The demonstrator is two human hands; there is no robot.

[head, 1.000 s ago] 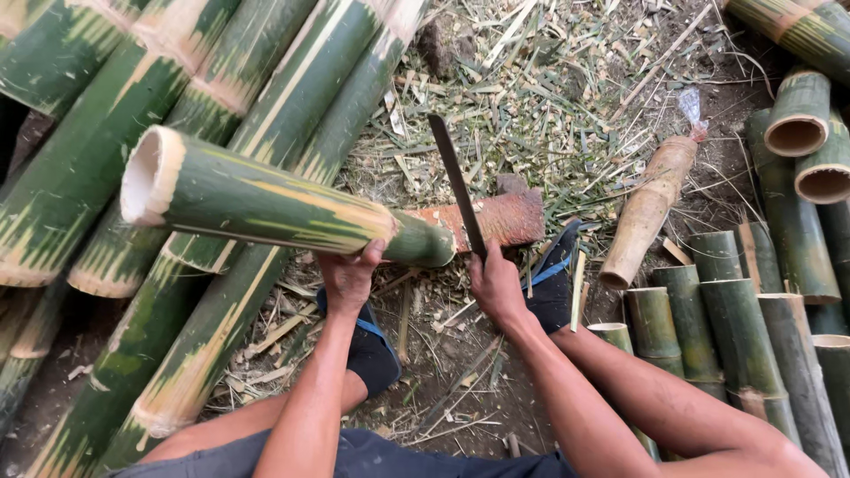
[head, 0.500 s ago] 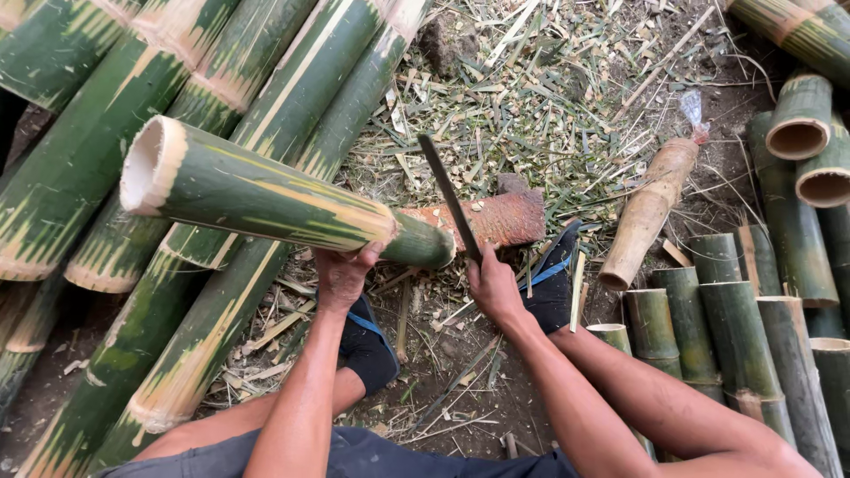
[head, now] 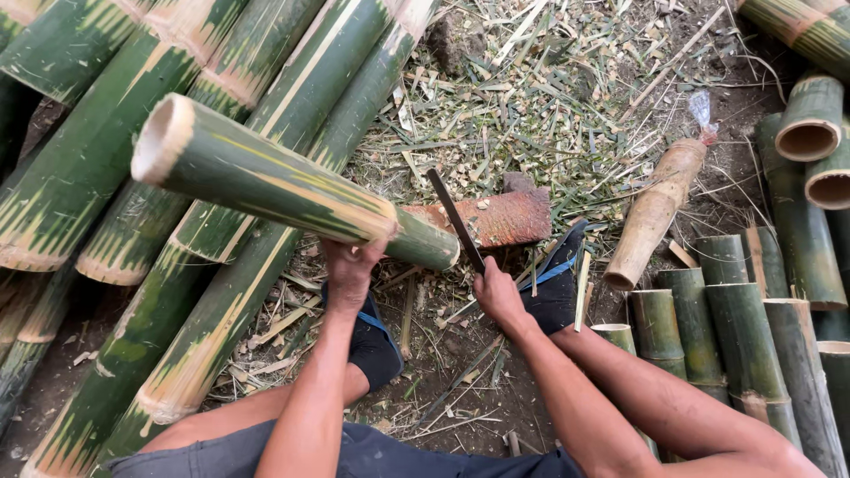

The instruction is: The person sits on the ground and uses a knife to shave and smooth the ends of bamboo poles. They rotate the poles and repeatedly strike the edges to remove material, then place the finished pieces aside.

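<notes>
Two hands work: the left hand [head: 350, 270] grips a green bamboo section [head: 292, 186] from beneath, while the right hand [head: 496, 296] clasps a dark blade [head: 454, 217] rising above it beside the bamboo's cut end.

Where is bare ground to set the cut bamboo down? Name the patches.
Little is bare: dark soil between the brown bamboo piece and the hollow sections, and dirt lower left of the long culms. The chopping block area is chip-strewn.

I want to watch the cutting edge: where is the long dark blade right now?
In the head view the long dark blade is centre frame, gripped by the right hand, beside the green bamboo tube's cut end.
</notes>
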